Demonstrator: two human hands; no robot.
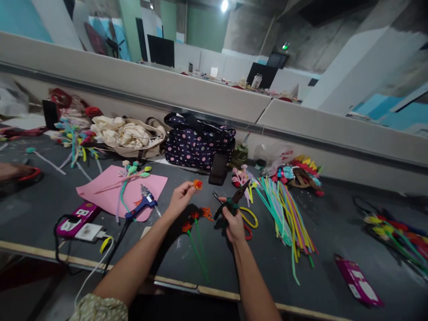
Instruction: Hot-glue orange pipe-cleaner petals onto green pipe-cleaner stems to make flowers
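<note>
We pinch a small orange flower head in our left hand while our right hand grips green-handled pliers, and a careless squeeze could crush it or nip our fingers.

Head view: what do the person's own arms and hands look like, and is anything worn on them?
Both forearms are bare from the elbow down. The left hand and right hand wear no gloves, and no rings, watch or bracelet can be seen. A pale sleeve with a fine dotted print covers the left upper arm at the bottom edge. No sleeve shows on the right arm.
</note>
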